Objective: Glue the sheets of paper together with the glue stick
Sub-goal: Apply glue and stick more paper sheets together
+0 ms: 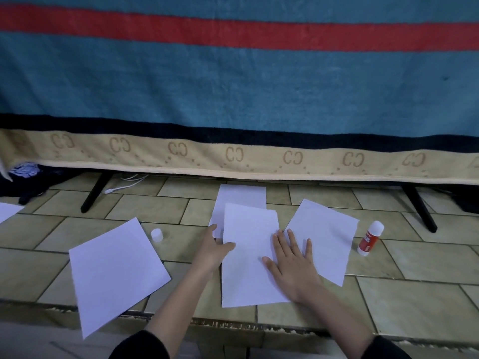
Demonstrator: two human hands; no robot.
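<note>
Several white sheets lie on the tiled counter. The middle sheet (248, 255) lies on top of another sheet (241, 198) that sticks out behind it. My right hand (293, 265) presses flat on the middle sheet's right side with straight, spread fingers. My left hand (213, 246) holds that sheet's left edge, thumb on top. A further sheet (326, 234) lies to the right, and one (116, 273) to the left overhangs the counter's front edge. The red-and-white glue stick (369, 238) stands capped at the right. A small white cap (156, 235) stands left of my left hand.
A teal blanket with a red stripe and beige border (233, 99) hangs behind the counter. Two black slanted legs (94, 193) (421, 208) stand on the tiles. White cables (124, 183) lie at the back left. Another sheet's corner (7, 211) shows at the far left.
</note>
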